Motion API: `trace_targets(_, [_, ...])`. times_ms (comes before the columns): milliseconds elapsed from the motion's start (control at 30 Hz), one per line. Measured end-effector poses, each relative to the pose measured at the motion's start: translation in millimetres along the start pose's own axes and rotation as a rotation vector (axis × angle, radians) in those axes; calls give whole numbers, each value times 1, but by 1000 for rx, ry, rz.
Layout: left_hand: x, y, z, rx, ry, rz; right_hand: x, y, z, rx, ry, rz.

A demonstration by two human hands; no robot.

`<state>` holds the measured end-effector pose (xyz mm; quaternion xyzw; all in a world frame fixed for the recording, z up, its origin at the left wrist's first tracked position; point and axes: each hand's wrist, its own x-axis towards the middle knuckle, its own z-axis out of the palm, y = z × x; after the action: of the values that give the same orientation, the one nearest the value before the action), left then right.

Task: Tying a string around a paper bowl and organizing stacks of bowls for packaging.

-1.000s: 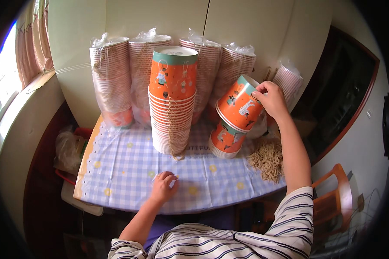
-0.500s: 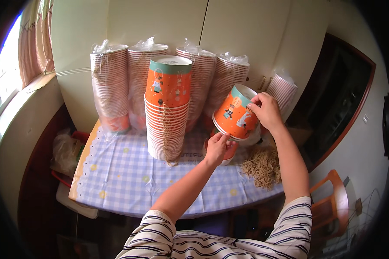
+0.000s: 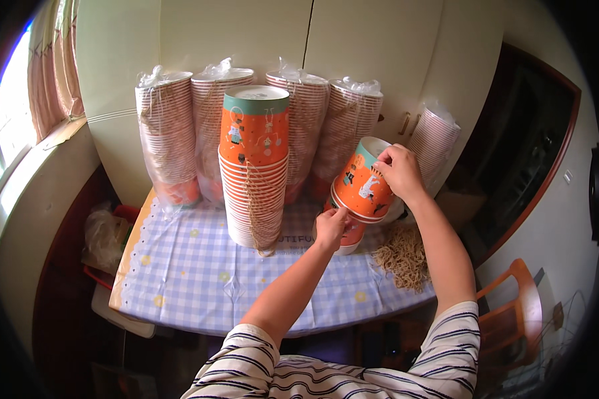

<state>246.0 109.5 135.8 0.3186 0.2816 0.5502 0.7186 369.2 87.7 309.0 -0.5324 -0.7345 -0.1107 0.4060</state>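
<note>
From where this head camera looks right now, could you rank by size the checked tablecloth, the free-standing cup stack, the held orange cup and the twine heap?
1. checked tablecloth
2. free-standing cup stack
Unranked, both smaller: held orange cup and twine heap; they look too close to separate.
</note>
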Motion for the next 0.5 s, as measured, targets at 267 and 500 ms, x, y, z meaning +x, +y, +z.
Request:
trace_targets(267, [6, -18, -17, -56, 75, -13, 21, 5, -21, -57, 76, -37])
trace_targets(500, [6, -31, -46, 53, 130, -194, 21, -28, -83, -26, 276, -34])
